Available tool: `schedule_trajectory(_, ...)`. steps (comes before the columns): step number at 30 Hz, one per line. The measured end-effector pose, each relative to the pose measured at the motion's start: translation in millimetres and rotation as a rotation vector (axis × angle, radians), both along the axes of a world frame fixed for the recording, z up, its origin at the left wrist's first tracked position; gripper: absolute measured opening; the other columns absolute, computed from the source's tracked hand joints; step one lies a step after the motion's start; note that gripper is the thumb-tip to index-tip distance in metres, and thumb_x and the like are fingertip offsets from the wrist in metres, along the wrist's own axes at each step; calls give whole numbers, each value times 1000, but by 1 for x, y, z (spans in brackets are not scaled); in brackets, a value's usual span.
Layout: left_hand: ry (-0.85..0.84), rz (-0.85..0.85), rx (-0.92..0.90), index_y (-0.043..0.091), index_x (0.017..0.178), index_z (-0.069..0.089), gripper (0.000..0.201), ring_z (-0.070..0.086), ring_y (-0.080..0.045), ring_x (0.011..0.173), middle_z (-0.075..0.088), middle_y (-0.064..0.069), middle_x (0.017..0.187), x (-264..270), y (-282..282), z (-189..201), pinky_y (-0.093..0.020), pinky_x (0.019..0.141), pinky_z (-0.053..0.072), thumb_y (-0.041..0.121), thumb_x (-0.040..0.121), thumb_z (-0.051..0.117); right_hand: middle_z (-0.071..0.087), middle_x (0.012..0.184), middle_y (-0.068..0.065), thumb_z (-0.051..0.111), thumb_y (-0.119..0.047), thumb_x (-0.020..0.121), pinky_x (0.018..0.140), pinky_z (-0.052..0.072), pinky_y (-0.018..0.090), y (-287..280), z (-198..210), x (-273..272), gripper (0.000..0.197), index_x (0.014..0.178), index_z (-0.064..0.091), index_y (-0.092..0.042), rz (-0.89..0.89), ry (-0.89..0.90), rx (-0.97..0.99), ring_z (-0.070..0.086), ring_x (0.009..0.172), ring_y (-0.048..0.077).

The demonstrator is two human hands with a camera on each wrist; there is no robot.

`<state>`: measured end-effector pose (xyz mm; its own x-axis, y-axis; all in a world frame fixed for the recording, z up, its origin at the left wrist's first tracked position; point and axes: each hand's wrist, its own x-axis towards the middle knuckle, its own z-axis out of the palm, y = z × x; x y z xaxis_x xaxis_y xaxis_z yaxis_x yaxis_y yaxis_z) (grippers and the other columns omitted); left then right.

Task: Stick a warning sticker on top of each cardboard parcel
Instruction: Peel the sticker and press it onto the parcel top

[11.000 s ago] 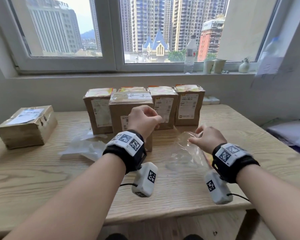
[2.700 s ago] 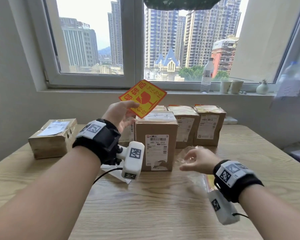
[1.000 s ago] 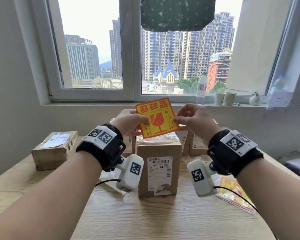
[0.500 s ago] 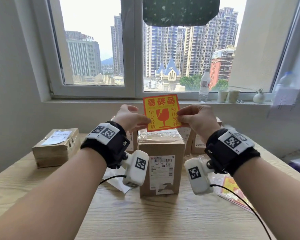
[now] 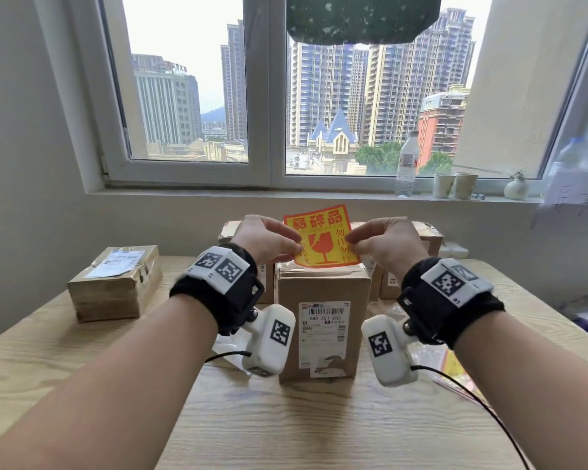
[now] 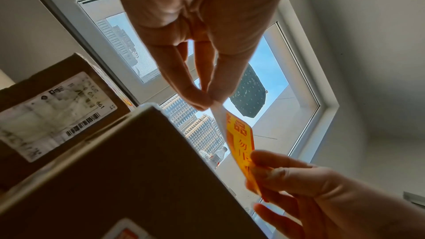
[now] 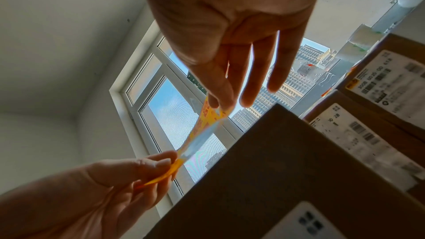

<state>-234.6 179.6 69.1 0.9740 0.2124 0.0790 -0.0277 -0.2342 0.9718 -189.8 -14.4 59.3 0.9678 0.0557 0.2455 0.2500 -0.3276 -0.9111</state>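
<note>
A yellow and red warning sticker (image 5: 323, 237) hangs upright in the air just above the nearest cardboard parcel (image 5: 321, 313). My left hand (image 5: 269, 239) pinches its left edge (image 6: 218, 108) and my right hand (image 5: 381, 242) pinches its right edge (image 7: 214, 114). In the wrist views the sticker (image 6: 241, 143) shows edge-on, with a pale backing layer (image 7: 200, 139) parting from the yellow face. The parcel (image 6: 119, 179) stands upright with a shipping label facing me. More parcels (image 5: 421, 259) stand in a row behind it, mostly hidden by my hands.
A flat parcel (image 5: 116, 283) lies at the table's left. Crumpled clear film (image 5: 228, 347) and a plastic bag of stickers (image 5: 452, 364) lie beside the near parcel. A water bottle (image 5: 406, 164), cups and a small vase stand on the windowsill. The wooden table (image 5: 286, 429) stretches toward me.
The sticker and both hands have dropped a little toward the near parcel's top. The sticker now tilts slightly, and its backing is parting at the edge.
</note>
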Motion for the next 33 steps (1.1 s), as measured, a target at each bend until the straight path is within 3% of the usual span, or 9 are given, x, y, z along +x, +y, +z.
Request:
schedule_trajectory(4, 11, 10, 6, 4, 87, 73, 17, 72, -16, 80, 73, -9, 92, 2, 3, -3, -21, 66, 59, -6, 74, 75, 74, 88, 8, 72, 6, 77, 63, 50, 25, -2, -1, -3, 22, 74, 73, -16, 49, 46, 46, 67, 76, 18)
schedule_trajectory(10, 11, -3, 29, 2, 90, 72, 20, 72, -19, 82, 73, -12, 93, 4, 1, -5, -23, 69, 60, -8, 73, 75, 71, 93, 8, 69, 5, 80, 79, 59, 34, 4, -3, 2, 23, 81, 70, -18, 26, 54, -35, 69, 86, 22)
schedule_trajectory(16, 32, -19, 49, 0, 94, 70, 23, 69, -18, 81, 69, -13, 97, 5, 0, -7, -18, 60, 58, -10, 74, 74, 69, 95, 5, 67, 3, 83, 80, 57, 28, 5, -7, 7, 22, 79, 73, -17, -5, 110, -72, 66, 88, 17)
schedule_trajectory(21, 38, -1, 114, 3, 98, 71, 24, 69, -16, 83, 69, -11, 98, 7, 0, -10, -17, 60, 58, -4, 75, 76, 65, 92, -2, 67, -1, 84, 74, 55, 22, 7, -9, 7, 17, 90, 76, -15, -32, 91, -111, 63, 86, 11)
schedule_trajectory(25, 26, 43, 235, 14, 86, 74, 18, 70, -17, 88, 71, -6, 96, 14, 0, -13, -26, 74, 59, 4, 72, 81, 65, 91, -4, 68, -7, 85, 79, 56, 25, 7, -11, 8, 16, 94, 76, -17, -64, 46, -172, 64, 90, 12)
schedule_trajectory(28, 7, 75, 353, 23, 73, 75, 17, 70, -16, 87, 74, 0, 89, 18, -2, -11, -33, 85, 57, 11, 67, 85, 67, 96, -3, 69, -9, 85, 73, 53, 21, 8, -12, 8, 16, 96, 76, -18, -74, 32, -203, 63, 90, 11)
schedule_trajectory(31, 8, 85, 423, 23, 74, 75, 15, 68, -13, 87, 73, 2, 89, 18, -4, -10, -32, 86, 57, 13, 69, 84, 67, 96, -3, 70, -9, 84, 66, 50, 17, 9, -13, 9, 16, 95, 76, -17, -76, 21, -217, 62, 85, 8)
schedule_trajectory(33, 8, 89, 457, 22, 77, 75, 14, 67, -13, 86, 72, 0, 93, 19, -5, -9, -30, 83, 57, 12, 72, 82, 68, 95, -2, 70, -10, 83, 69, 52, 19, 9, -13, 10, 14, 94, 76, -17, -81, 15, -231, 63, 84, 8)
